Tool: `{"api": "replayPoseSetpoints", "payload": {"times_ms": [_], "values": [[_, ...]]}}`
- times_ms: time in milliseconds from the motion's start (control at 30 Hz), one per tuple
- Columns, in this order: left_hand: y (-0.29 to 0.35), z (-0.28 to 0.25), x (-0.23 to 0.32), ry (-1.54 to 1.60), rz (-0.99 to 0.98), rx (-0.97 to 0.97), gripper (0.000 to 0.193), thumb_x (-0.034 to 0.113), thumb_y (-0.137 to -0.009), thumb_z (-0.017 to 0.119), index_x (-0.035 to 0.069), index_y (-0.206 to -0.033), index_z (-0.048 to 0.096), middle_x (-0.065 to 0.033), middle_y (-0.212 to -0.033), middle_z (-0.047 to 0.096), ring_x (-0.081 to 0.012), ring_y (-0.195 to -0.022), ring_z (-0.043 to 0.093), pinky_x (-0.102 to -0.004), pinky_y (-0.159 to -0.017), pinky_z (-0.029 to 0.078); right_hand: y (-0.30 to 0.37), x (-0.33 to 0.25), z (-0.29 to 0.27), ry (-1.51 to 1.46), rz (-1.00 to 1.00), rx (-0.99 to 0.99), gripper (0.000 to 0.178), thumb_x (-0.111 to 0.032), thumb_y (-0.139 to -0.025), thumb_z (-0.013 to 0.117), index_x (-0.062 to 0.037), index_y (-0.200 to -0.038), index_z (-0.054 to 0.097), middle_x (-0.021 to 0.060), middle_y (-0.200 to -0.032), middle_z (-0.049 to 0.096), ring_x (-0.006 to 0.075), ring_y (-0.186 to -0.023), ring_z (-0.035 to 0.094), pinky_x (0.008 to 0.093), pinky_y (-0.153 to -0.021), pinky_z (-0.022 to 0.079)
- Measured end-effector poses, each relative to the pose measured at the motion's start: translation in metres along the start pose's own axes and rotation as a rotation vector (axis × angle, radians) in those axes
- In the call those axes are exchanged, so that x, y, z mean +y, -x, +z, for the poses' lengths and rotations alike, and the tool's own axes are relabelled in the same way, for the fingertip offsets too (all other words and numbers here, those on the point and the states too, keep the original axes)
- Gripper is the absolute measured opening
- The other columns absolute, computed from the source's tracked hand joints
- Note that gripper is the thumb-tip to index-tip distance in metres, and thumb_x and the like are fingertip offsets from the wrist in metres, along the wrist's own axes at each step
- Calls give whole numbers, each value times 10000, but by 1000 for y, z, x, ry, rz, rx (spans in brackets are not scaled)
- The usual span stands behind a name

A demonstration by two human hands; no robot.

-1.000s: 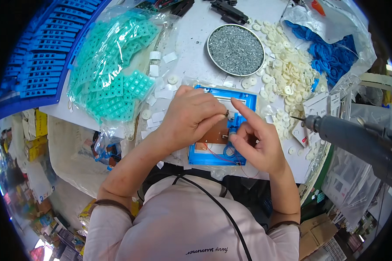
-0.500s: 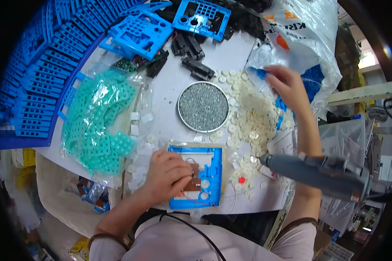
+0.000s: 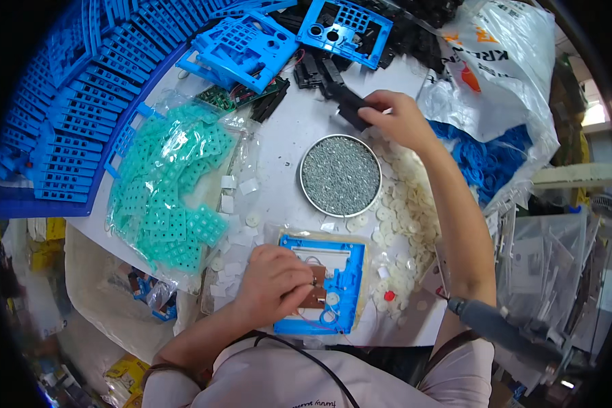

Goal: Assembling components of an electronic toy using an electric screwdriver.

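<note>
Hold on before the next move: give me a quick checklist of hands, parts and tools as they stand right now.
1. Blue frame lying with its open inside up: ok.
2. Left hand at the brown board in the frame: ok, fingers over its left part.
3. Right hand at a black part: ok, fingers at its near end; firm grip: cannot tell.
4. Round dish upright, small metal pieces inside: ok.
5. Power screwdriver clear of the right arm: cannot tell; they overlap in this view, with the gap unclear.
</note>
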State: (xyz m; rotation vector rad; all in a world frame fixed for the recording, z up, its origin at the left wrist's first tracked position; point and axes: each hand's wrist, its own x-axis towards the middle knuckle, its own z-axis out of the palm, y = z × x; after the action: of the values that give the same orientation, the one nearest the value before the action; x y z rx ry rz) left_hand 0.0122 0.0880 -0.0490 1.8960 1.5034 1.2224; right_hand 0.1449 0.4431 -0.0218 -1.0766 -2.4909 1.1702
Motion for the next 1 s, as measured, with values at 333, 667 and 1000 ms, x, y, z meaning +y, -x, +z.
{"api": "replayPoseSetpoints", "payload": {"times_ms": [333, 667, 1000], "values": [[4, 6, -3, 143, -213, 211, 91, 32, -889, 723, 43, -979, 712, -75, -867, 678, -218, -718, 623, -327, -637, 496, 318, 32, -26, -853, 250, 736, 331, -82, -1026, 582, -18, -1349, 545, 187, -1263, 674, 208, -978, 704, 331, -710, 582], [9, 7, -11, 379, -375, 159, 92, 65, -982, 688, 3, -1050, 691, -23, -753, 672, -48, -614, 597, -214, -561, 479, 368, -74, 107, -376, 135, 407, 402, -33, -795, 831, 20, -1165, 686, 168, -1189, 726, 251, -1072, 714, 370, -965, 547], [17, 8, -1, 780, -701, 332, 99, 71, -1041, 619, -5, -1103, 632, 3, -758, 639, -20, -584, 567, -183, -512, 427, 253, -81, 117, 75, -231, 194, 343, -86, -820, 820, -31, -1141, 713, 148, -1068, 722, 292, -865, 733, 339, -723, 588]]}}
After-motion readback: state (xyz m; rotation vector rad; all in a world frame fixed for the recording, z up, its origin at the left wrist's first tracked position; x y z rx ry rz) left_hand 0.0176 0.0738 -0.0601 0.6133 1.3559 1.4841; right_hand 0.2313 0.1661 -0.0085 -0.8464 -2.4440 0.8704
